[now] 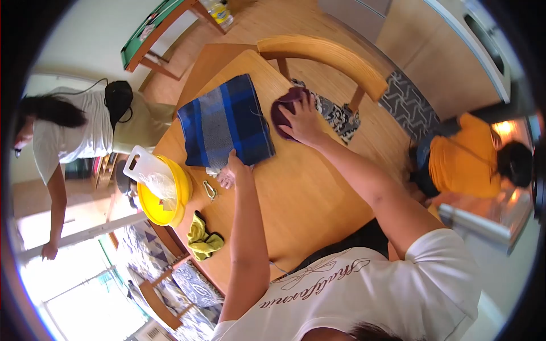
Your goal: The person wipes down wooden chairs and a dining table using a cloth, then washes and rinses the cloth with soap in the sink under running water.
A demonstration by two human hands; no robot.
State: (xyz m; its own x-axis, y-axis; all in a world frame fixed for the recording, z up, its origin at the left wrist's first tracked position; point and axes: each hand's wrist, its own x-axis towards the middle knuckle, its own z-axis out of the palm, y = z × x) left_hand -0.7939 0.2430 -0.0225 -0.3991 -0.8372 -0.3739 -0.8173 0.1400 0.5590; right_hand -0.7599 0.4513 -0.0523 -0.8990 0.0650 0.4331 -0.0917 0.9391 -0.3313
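A folded blue, black and grey plaid cloth (227, 122) lies on the wooden table (307, 199). My left hand (234, 170) grips its near edge, thumb on top and the other fingers partly hidden at the border. Beside those fingers a small whitish piece shows, too unclear to name. My right hand (301, 120) rests with spread fingers on a maroon cloth (281, 108) by the table's right edge. Left of my left hand are a carabiner clip (210, 190) and a yellow-green cloth with dark edging (203, 237).
A yellow bucket (185, 190) holding a white cutting board (142, 165) and clear plastic stands at the table's left edge. A wooden chair (324, 54) is beyond the far right side. One person (79, 125) stands at left, another in orange (463, 156) at right.
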